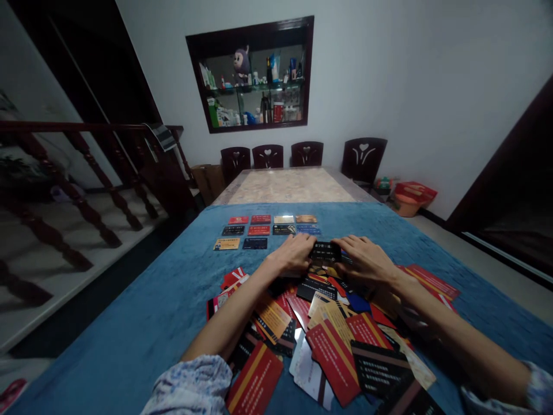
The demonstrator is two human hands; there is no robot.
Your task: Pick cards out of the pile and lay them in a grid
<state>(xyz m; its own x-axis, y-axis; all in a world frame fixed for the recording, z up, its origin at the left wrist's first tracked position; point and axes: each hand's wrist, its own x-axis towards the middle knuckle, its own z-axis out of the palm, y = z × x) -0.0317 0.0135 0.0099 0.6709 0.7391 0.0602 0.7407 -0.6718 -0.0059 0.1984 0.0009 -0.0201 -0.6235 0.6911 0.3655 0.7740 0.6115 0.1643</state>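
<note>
Between my two hands is a black card (326,252) with pale lettering, held just above a loose heap of cards. My left hand (295,253) grips its left edge, and my right hand (362,259) has the right edge with fingers closed. Under my forearms the heap spreads toward me: a red card with a gold stripe (333,360), a black card (380,369), a yellow card (273,316) and several more, overlapping. Beyond my left hand, cards lie in rows, among them a red card (258,230), a dark blue card (254,244) and a yellow card (227,244).
A blue cloth (173,288) covers the near part of the table, with a patterned tabletop (289,184) beyond. Dark chairs (364,158) stand along the far end. To the left runs a wooden railing (82,150); a red bag (415,193) rests at right.
</note>
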